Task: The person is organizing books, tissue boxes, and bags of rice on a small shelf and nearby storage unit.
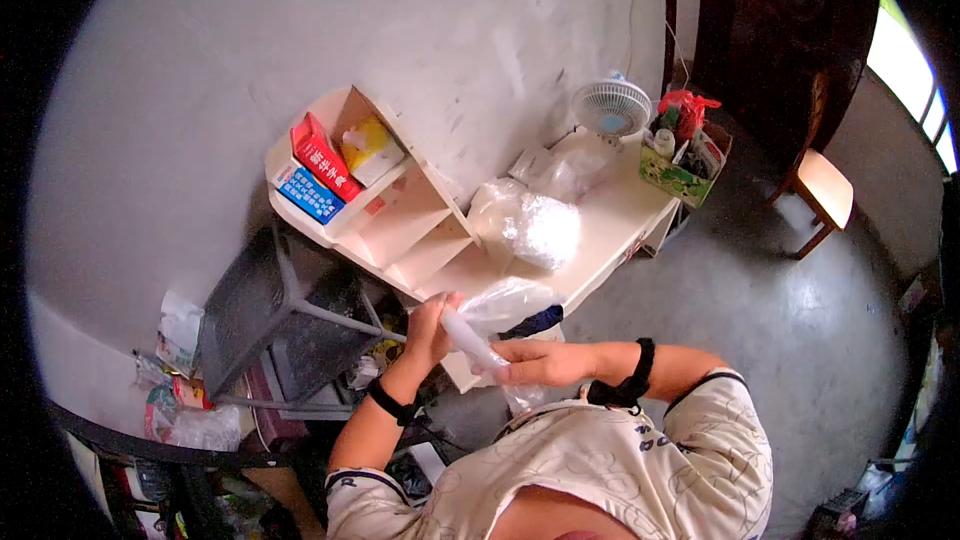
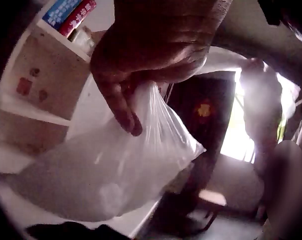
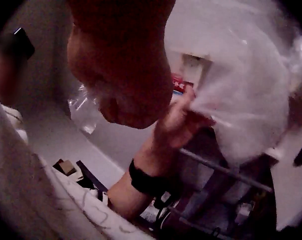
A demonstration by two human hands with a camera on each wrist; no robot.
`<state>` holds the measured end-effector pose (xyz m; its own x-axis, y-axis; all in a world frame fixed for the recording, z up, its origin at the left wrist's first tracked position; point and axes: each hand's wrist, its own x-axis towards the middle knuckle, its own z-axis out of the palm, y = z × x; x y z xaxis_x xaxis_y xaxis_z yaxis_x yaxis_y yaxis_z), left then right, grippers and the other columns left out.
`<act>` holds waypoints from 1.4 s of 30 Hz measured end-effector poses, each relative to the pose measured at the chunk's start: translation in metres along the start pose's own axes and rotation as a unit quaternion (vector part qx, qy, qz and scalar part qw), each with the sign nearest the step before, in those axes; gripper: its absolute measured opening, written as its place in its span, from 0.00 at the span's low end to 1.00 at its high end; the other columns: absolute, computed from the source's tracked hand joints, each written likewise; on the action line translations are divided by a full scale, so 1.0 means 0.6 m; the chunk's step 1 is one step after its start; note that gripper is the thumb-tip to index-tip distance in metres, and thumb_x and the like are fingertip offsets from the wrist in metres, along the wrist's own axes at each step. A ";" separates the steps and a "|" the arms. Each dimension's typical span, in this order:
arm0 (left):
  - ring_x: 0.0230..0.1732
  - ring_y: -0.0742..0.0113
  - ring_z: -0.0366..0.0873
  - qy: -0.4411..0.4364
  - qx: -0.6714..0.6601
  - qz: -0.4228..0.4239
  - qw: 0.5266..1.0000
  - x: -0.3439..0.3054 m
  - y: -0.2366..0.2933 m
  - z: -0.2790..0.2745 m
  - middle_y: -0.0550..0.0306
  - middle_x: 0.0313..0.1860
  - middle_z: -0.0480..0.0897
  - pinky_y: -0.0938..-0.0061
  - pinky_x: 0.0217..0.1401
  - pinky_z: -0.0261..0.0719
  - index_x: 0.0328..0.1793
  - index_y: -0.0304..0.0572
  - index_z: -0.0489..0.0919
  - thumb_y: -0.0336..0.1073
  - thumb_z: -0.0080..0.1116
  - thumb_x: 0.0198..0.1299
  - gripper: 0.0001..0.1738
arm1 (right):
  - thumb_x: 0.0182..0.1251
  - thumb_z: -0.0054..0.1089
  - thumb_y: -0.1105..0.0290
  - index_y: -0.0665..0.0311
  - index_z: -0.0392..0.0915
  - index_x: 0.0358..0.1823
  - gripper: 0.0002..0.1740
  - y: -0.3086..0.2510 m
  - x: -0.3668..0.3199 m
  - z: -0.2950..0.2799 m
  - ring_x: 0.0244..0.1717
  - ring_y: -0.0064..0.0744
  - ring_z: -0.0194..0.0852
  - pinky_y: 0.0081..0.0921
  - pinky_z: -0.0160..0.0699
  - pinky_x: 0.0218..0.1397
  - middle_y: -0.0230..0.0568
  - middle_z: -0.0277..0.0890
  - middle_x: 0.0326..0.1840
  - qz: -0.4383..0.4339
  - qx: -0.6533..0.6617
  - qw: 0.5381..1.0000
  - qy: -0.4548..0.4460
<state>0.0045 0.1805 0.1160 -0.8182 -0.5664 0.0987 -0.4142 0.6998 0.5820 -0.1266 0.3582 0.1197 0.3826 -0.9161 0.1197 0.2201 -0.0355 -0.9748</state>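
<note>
A clear plastic bag point(image 1: 508, 306) stretches between the two hands in front of the chest. My left hand point(image 1: 432, 330) pinches its gathered part; in the left wrist view the bag point(image 2: 106, 170) flares out wide and puffed below the curled fingers point(image 2: 122, 107). My right hand point(image 1: 548, 363) grips the bag's narrow, bunched length closer to the body. Seen from the right wrist, that hand point(image 3: 123, 80) is curled, with a crinkled end of plastic point(image 3: 83, 110) sticking out beside it. The puffed part of the bag overlaps the desk's near end in the head view.
A white desk point(image 1: 625, 202) bears a plastic-wrapped bundle point(image 1: 540, 230), a fan point(image 1: 612, 110) and a shelf unit point(image 1: 400, 225) with red point(image 1: 325, 158) and blue point(image 1: 308, 195) books. A box of items point(image 1: 675, 180) stands at its far end. Dark chairs point(image 1: 250, 310) stand left, a wooden chair point(image 1: 825, 190) right.
</note>
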 end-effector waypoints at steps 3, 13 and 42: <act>0.34 0.64 0.76 -0.017 -0.312 -0.037 0.949 0.032 0.060 0.008 0.53 0.34 0.80 0.72 0.39 0.72 0.40 0.36 0.77 0.51 0.38 0.65 0.25 | 0.65 0.52 0.61 0.64 0.66 0.57 0.23 0.054 -0.002 -0.006 0.44 0.19 0.64 0.17 0.62 0.49 0.29 0.69 0.42 0.013 0.212 0.976 -0.055; 0.45 0.62 0.76 0.009 -0.424 0.198 0.883 0.062 0.161 -0.084 0.47 0.45 0.77 0.68 0.50 0.75 0.39 0.37 0.74 0.39 0.45 0.64 0.13 | 0.52 0.64 0.68 0.67 0.74 0.43 0.18 0.158 0.099 -0.183 0.41 0.30 0.73 0.29 0.74 0.45 0.39 0.74 0.41 -0.025 0.272 0.951 0.145; 0.51 0.49 0.72 0.308 -0.237 -0.061 0.920 -0.074 -0.045 0.029 0.41 0.50 0.73 0.66 0.52 0.68 0.58 0.37 0.64 0.34 0.43 0.64 0.17 | 0.45 0.60 0.78 0.67 0.73 0.36 0.13 0.041 0.178 0.045 0.25 0.34 0.68 0.27 0.68 0.27 0.40 0.72 0.29 -0.161 -0.493 0.819 0.246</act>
<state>0.0451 0.1940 0.0818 -0.3357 -0.8693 0.3628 -0.1492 0.4294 0.8907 -0.0562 0.2701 0.1137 -0.0145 -0.8368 0.5474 -0.6857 -0.3901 -0.6145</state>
